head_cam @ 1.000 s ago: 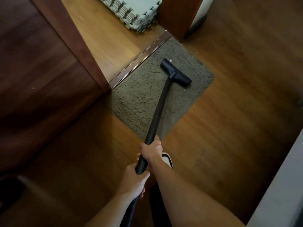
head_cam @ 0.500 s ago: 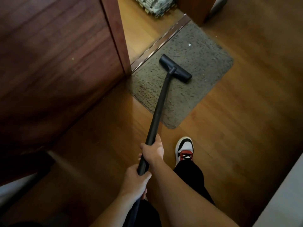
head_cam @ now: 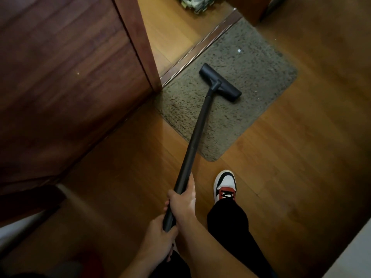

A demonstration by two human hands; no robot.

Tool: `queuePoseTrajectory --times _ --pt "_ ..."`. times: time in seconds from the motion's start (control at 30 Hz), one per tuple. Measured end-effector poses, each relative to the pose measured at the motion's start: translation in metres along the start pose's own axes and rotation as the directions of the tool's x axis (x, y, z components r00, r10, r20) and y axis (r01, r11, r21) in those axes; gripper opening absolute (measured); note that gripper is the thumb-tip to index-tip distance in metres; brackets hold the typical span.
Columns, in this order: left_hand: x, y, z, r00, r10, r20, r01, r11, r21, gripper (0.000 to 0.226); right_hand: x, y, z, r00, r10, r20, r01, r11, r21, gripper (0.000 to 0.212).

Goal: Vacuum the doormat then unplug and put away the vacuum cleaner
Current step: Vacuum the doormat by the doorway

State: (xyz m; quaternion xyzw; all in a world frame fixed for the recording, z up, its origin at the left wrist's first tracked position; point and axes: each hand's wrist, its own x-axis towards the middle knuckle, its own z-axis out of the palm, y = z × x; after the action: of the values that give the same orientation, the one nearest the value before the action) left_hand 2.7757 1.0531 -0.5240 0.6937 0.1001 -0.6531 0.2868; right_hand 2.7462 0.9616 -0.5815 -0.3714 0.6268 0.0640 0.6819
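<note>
No legible text, label, brand, number or sign anywhere in view.

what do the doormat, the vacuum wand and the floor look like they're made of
Doormat: seemingly shaggy textile pile, grey-brown, with a nubby matte surface. Vacuum wand: smooth black tube with a dull sheen; plastic or coated metal, unclear. Floor: apparently wood or wood-look planks, glossy, showing seams and grain.

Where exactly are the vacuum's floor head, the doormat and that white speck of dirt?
floor head point(head_cam: 220, 85): head view, middle of the black nozzle bar.
doormat point(head_cam: 259, 67): head view, bare pile right of the nozzle.
white speck point(head_cam: 239, 50): head view, on the speck itself.
</note>
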Motion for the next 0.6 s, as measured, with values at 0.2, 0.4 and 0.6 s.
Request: queuePoseTrajectory --times 0.2,0.4,0.6 --pt "0.019 0.063 0.033 0.997 0.054 -0.053 -0.050 0.996 0.075 0.012 0.032 -0.057 -0.032 1.000 -0.027 -0.005 0.027 1.000 -0.013 0.093" --pt "0.046 0.136 0.076 0.995 0.037 -0.097 -0.040 0.999 -0.025 0.018 0.078 -0.121 -0.072 0.999 -0.038 -0.034 0.036 0.999 -0.040 0.091" --pt "0.066 0.193 0.092 0.996 0.019 -0.091 -0.025 0.998 -0.061 0.021 0.115 -0.169 -0.090 0.994 -0.080 -0.080 0.072 0.993 -0.098 0.079"
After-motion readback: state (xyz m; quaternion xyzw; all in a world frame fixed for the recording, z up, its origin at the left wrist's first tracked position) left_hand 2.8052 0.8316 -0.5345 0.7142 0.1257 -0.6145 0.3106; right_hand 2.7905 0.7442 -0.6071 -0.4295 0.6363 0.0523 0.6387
